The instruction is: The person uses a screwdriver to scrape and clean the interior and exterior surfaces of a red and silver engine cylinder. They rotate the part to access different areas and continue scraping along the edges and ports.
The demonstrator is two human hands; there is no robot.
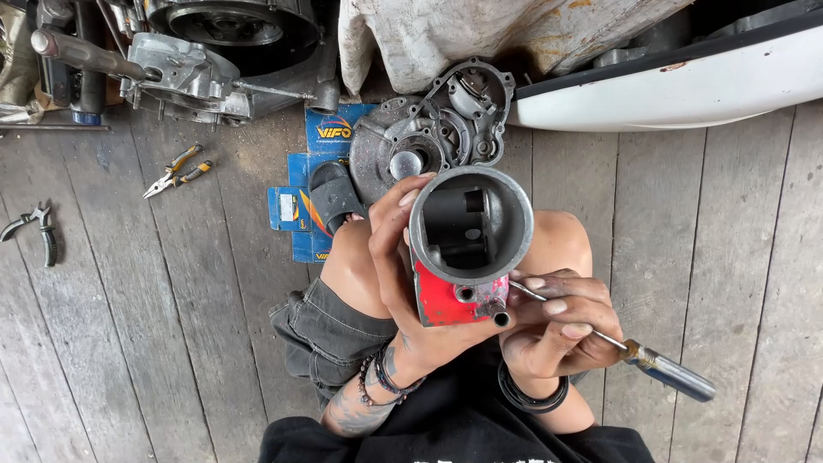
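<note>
View: looking straight down at two bare hands above bent knees, over a wooden plank floor [703,257].
Left grip: left hand [403,283] wrapped around a metal cylinder housing [470,240], fingers curled on its left wall, palm under the red-painted lower part.
Housing position: centre of view, just above the lap, between both hands, touching the left palm.
Housing direction: round open mouth facing up toward the camera; long axis running almost along the line of sight, red end tilted down toward the body.
Right grip: right hand [557,330] pinching a screwdriver [634,353] between thumb and fingers.
Screwdriver direction: thin shaft pointing up-left, tip meeting the small ports at the housing's red base; handle slanting down-right, clear of the hand.
Beyond the housing: grey engine cover [446,129] lying flat on blue cardboard [330,137], beside a black sandal [333,195].
Left of view: yellow-handled pliers [176,171] and dark-handled pliers [34,227] on the floor, well apart from the hands.
Top right: white curved body panel [677,86].
</note>
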